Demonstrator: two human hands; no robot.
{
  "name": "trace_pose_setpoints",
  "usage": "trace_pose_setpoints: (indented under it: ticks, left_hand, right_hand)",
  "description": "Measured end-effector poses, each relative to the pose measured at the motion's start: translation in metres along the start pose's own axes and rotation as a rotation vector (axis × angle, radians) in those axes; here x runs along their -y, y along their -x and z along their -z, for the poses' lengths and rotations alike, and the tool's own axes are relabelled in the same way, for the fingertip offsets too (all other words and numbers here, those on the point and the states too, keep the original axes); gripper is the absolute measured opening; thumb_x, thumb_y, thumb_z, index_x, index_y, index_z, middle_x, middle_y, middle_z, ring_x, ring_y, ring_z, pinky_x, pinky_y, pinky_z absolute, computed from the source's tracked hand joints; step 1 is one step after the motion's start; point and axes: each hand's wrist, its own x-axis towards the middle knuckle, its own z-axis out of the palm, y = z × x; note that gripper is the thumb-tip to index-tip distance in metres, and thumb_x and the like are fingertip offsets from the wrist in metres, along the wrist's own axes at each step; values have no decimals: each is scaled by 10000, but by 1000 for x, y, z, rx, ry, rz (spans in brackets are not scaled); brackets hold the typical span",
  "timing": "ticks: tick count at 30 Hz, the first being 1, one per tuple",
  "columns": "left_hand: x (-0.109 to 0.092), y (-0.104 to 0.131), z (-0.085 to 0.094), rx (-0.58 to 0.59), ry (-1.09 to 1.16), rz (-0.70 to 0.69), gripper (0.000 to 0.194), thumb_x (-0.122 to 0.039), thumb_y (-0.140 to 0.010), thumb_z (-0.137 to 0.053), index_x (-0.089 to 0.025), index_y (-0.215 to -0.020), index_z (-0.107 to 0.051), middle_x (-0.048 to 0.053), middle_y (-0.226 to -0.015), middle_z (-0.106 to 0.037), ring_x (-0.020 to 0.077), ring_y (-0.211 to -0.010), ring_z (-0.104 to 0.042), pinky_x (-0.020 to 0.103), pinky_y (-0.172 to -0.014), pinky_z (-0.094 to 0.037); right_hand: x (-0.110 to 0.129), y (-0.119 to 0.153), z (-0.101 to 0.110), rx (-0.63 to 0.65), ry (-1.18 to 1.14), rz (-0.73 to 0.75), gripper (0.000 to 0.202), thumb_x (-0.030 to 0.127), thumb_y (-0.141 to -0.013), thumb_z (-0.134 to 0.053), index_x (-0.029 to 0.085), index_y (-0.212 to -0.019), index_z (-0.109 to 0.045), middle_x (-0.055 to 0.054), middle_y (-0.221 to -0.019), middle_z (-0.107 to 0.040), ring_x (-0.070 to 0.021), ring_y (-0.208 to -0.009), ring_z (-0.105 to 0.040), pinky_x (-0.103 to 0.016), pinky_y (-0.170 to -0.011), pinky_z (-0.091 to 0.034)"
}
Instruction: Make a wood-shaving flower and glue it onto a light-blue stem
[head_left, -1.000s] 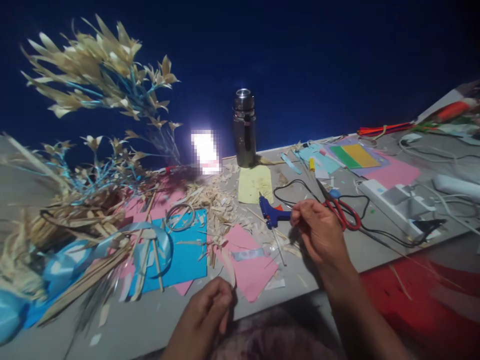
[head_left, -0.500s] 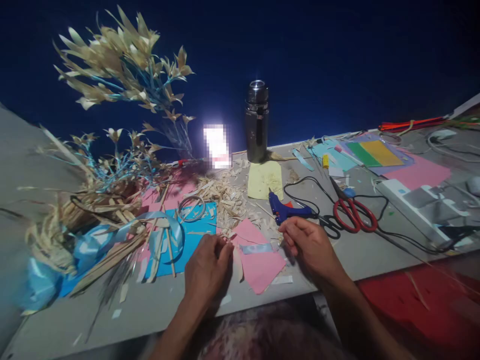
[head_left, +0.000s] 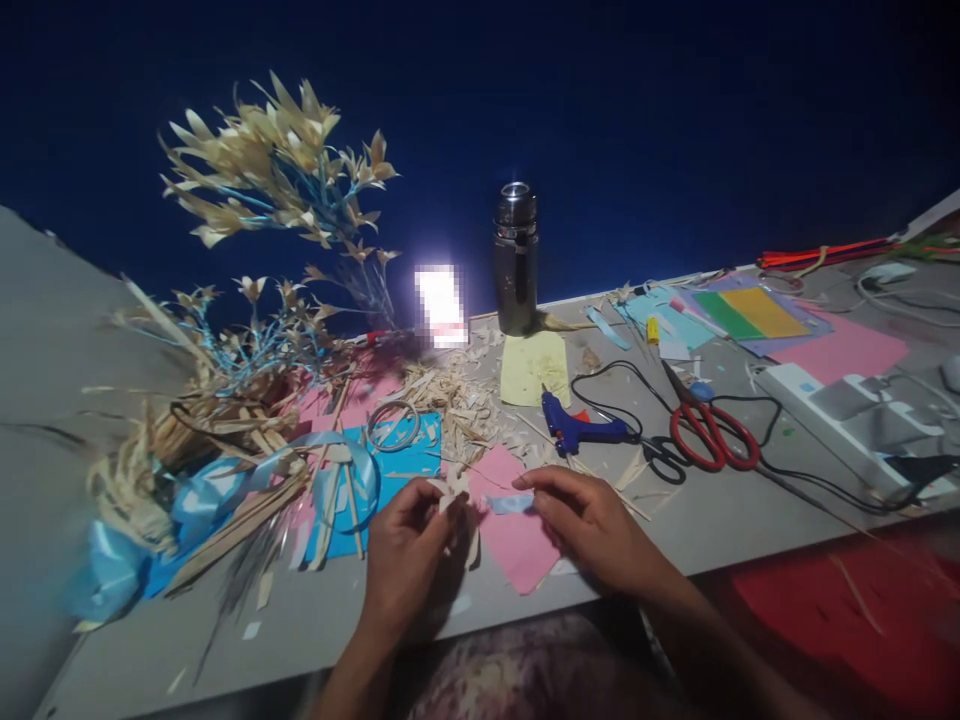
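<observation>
My left hand (head_left: 411, 530) is closed on a small cream dried-husk flower (head_left: 452, 490), its petals showing above the thumb and fingertips. My right hand (head_left: 589, 520) has thumb and index finger drawn together at the right end of a pale blue ribbon strip (head_left: 508, 504). Whether they grip the ribbon, a thin thread beside it, or something else is hidden. Under the strip lies a pink paper sheet (head_left: 517, 560). A blue glue gun (head_left: 585, 428) rests just beyond my right hand.
Red-handled scissors (head_left: 712, 435) and a white power strip (head_left: 840, 425) with black cord lie at right. A metal flask (head_left: 516, 265) stands at the back. Husk scraps (head_left: 461, 395), a blue sheet (head_left: 409, 460), ribbon coils (head_left: 341, 485) and a tall husk-flower arrangement (head_left: 277, 190) occupy the left.
My right hand has moved left, from beside the pink sheet to over it by the ribbon strip. The husk flower now shows in my left hand. The view has shifted slightly.
</observation>
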Motion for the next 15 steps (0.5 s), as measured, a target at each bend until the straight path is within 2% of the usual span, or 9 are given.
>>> trace_pose_setpoints:
  ticks: [3, 6, 8, 11, 15]
  left_hand:
    - [-3, 3, -4, 62, -2, 12, 289, -254, -685, -874, -196, -763, -601, -72, -474, -542, 79, -397, -453, 183, -430, -357]
    - [-4, -1, -6, 160, 100, 72, 277, -252, -703, -869, -169, -738, -608, -86, -406, -494, 26, -333, -333, 143, -395, -265]
    - [-3, -4, -7, 222, 201, 135, 244, -254, -742, -842, -157, -740, -618, -84, -388, -481, 17, -324, -302, 139, -395, -271]
    - [-4, -7, -9, 264, 334, 237, 197, -218, -758, -825, -134, -791, -650, -64, -454, -521, 24, -355, -345, 130, -380, -289]
    - [-5, -9, -14, 231, 500, 353, 201, -95, -708, -835, -98, -791, -651, -3, -670, -638, 1, -416, -407, 99, -364, -308]
  right_hand:
    - [6, 0, -8, 18, -42, -2, 232, 286, -887, -624, 184, -1066, -730, 14, -749, -574, -108, -607, -493, -222, -554, -386]
    - [11, -2, -19, 18, -52, -2, 160, 266, -839, -653, 162, -931, -732, 22, -684, -570, -108, -585, -485, -220, -539, -373]
    - [13, -3, -26, 16, -29, 8, 140, 269, -822, -654, 150, -849, -723, 19, -651, -576, -111, -576, -486, -220, -531, -366]
    - [12, -6, -35, 5, -35, -5, 139, 268, -816, -643, 144, -809, -706, 23, -629, -571, -107, -556, -478, -216, -516, -357]
    - [8, -10, -40, -17, -36, -13, 112, 234, -818, -631, 150, -791, -699, 36, -604, -557, -98, -536, -467, -209, -505, -347]
